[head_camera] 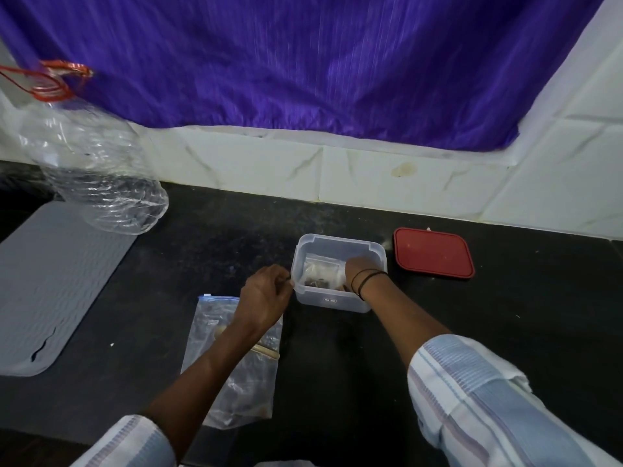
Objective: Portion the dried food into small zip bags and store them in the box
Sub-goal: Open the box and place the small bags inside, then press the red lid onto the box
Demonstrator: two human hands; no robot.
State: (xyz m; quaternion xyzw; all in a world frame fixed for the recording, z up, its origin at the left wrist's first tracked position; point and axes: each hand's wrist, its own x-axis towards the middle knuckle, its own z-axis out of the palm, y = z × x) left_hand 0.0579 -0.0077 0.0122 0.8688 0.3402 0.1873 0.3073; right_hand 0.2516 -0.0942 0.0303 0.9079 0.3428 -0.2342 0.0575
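A clear plastic box (337, 239) stands open on the black counter. Small zip bags (320, 267) with dark dried food lie inside it. My right hand (359, 267) reaches down into the box, its fingers curled onto a small zip bag at the right side; the fingertips are hidden. My left hand (266, 294) is at the box's left wall, fingers curled against its rim. A large clear zip bag (236, 372) with a blue seal lies flat under my left forearm, with a wooden spoon (268, 350) in it or on it.
The box's red lid (433, 252) lies flat just right of it. A grey ribbed mat (50, 281) covers the counter's left side, and a big clear plastic jar (101, 176) stands behind it. White tiles and a purple curtain (303, 62) back the counter.
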